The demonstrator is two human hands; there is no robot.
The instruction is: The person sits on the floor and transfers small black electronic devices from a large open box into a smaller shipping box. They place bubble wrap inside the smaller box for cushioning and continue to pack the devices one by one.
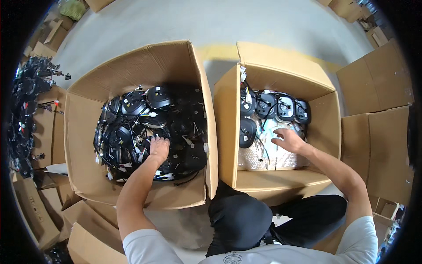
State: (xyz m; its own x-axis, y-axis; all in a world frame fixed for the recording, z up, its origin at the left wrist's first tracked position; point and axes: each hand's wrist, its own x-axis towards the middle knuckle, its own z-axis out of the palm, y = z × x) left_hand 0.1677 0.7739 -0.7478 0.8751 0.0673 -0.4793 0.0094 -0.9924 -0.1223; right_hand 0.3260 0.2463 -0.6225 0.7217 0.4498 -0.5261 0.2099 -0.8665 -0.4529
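Note:
My left hand (159, 148) is down in the left cardboard box (83, 127), its fingers curled onto a dark part in a heap of black rounded plastic housings (133, 104) with wires and white connectors. The fingertips are partly hidden, so the exact part cannot be made out. Inside the right cardboard box (288, 180), my right hand (288, 140) hovers over clear bubble wrap (255, 160), thumb and fingers apart and holding nothing. Beyond it, several similar black housings (266, 105) stand in a row along the far wall. One more housing (247, 132) rests at the left wall.
Raised flaps (203, 101) stand between the two boxes. A big pile of black wired parts (26, 110) is at the far left. Other cardboard boxes (373, 79) line the right side, and opened cartons (92, 242) lie at the lower left. My bent knee (241, 215) is close to both boxes.

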